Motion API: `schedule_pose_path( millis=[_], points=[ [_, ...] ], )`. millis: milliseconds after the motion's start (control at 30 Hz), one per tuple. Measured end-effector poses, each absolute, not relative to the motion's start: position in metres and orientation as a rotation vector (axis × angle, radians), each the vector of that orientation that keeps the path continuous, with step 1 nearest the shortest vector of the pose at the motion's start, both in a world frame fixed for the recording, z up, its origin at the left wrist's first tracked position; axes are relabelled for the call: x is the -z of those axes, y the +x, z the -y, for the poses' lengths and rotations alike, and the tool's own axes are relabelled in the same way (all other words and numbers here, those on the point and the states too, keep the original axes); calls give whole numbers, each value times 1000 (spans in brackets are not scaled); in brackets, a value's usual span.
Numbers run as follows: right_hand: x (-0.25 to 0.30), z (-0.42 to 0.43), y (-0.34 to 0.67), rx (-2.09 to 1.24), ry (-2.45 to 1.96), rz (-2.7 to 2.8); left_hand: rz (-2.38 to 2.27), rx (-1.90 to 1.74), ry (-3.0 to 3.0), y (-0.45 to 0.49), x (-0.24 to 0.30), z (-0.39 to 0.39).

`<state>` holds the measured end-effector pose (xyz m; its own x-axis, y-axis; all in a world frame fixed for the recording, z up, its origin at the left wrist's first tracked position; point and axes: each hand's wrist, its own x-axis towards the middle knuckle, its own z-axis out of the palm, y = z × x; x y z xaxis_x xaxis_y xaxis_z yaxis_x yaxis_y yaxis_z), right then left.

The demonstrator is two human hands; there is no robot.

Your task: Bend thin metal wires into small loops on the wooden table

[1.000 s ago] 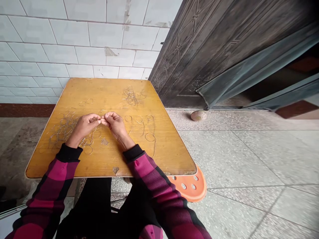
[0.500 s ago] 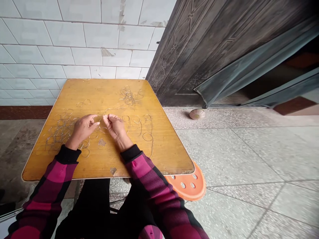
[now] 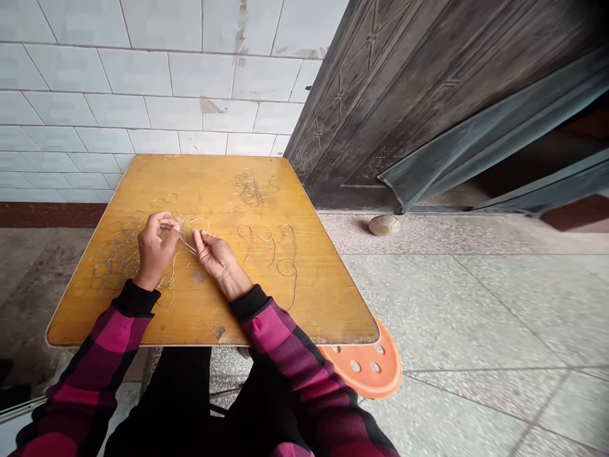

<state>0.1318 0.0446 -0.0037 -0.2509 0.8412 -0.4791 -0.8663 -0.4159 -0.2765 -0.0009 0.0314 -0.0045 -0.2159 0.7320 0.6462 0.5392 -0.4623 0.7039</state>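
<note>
My left hand (image 3: 157, 246) is closed in a pinch over the left part of the table, with a thin looped wire (image 3: 188, 246) at its fingertips. The wire's lower end reaches towards my right hand (image 3: 217, 261), whose thumb and fingers are pinched together around it. Beneath and beside my left hand spreads a loose tangle of thin bent wires (image 3: 117, 254), partly hidden by the hand. Several single curled wires (image 3: 286, 268) lie to the right of my right hand. A smaller heap of wires (image 3: 250, 188) rests near the far edge.
The yellow wooden table (image 3: 328, 304) stands against a white tiled wall (image 3: 200, 76). An orange stool (image 3: 380, 371) with holes sits under its near right corner. To the right are a dark carved door (image 3: 342, 127), a hanging curtain (image 3: 428, 162) and a roundish stone-like object (image 3: 384, 225) on the floor.
My left hand has turned more upright, and my right hand has moved slightly down, with the wire now slanting between them. The whole view has shifted a little.
</note>
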Motion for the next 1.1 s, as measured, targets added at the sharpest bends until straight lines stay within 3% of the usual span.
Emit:
schedule_pose_path(
  millis=[533,933,1100],
  points=[
    [10,-40,130,-2021,-486,124,-1653,-1623,1976,21,11,-17],
    [5,-46,151,-1773,-660,350,-2284,-832,2401,-25,-1,-31],
    [-3,-47,166,-1567,-795,593,-1837,-560,2369,-42,0,-31]
  ],
)
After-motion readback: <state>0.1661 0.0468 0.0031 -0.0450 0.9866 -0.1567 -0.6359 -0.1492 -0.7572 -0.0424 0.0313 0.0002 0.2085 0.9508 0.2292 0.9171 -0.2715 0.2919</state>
